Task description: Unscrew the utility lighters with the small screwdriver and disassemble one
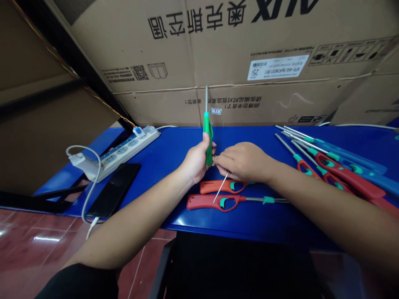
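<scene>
My left hand [198,158] is wrapped round a green long-necked lighter [208,124], whose metal tube points up toward the cardboard. Close against its lower end, my right hand [243,162] has its fingers closed on a thin metal rod [221,187] that slants down to the left. Whatever its fingertips pinch at the lighter's base is too small to tell. Below my hands, an orange lighter [215,186] and a red lighter [204,201] lie side by side on the blue table [177,143]. My right hand and forearm partly cover the tubes of both.
Several red and blue lighters [350,168] are piled at the right. On the left lie a white power strip [121,152] with plugs and a cable, and a black phone [115,190]. A large cardboard box [156,104] stands along the table's back edge.
</scene>
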Available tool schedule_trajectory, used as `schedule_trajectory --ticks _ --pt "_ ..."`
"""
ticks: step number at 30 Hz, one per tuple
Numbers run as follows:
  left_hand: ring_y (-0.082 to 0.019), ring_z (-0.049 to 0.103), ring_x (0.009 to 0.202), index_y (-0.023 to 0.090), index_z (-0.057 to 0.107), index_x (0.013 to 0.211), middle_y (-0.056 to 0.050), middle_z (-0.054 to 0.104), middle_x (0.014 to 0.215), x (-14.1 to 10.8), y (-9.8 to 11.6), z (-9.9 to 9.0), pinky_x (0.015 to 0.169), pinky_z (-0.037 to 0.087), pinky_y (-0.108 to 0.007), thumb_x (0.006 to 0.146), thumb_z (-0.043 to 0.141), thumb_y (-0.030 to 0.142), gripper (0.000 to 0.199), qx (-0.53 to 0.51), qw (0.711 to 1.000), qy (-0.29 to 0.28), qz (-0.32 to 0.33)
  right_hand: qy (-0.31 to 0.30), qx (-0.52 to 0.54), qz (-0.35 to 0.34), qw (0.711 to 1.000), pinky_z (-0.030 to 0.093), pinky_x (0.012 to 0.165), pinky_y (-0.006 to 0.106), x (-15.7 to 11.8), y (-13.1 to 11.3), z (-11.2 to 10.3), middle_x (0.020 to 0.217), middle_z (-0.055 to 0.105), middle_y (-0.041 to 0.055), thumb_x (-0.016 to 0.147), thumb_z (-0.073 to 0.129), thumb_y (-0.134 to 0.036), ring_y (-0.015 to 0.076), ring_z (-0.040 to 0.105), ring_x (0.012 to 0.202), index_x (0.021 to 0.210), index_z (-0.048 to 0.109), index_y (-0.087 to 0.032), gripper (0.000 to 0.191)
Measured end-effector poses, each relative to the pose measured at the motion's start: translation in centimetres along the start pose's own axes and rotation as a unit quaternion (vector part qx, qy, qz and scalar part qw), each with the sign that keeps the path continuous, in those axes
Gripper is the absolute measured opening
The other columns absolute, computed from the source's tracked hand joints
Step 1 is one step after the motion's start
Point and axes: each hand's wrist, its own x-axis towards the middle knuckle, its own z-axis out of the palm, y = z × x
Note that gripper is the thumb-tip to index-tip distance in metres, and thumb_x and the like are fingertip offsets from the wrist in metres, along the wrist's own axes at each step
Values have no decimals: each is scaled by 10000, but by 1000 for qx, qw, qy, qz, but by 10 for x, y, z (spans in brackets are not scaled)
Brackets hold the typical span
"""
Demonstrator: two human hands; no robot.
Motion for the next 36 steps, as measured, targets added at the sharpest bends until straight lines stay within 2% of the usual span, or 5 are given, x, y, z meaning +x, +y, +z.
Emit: schedule_trajectory --ticks 4,8,22,29,36 --pt "-81 475 447 151 583 745 28 503 589 8 4 -6 437 373 -205 843 588 672 530 21 998 14 50 23 99 100 990 341 657 307 0 9 8 791 716 50 855 503 -243 173 570 681 887 713 -206 216" --pt "-76 452 447 166 600 778 47 461 577 22 19 -19 425 351 -200 820 617 676 512 69 976 59 197 -14 206 216 954 348 612 271 11 32 26 720 678 12 726 612 -220 146 556 634 831 709 -204 144" --pt "-91 501 566 189 666 913 -9 621 804 48 54 -60 462 379 -202 811 667 611 435 106 921 117 357 0 245 260 934 367 613 250 46 50 70 744 680 7 714 652 -214 138 556 663 783 696 -204 82" --pt "-156 570 752 186 607 1165 -18 626 860 35 51 -58 699 464 -269 862 632 523 454 337 867 -60 361 90 232 359 900 378 581 263 -14 82 16 680 594 0 778 594 -368 126 481 581 868 619 -186 205" --pt "-220 610 925 163 649 1089 -85 685 1039 17 5 -29 828 452 -340 984 403 376 342 638 675 -312 199 28 99 538 837 406 597 319 -138 93 -44 657 641 36 781 592 -390 163 545 594 797 674 -192 215"
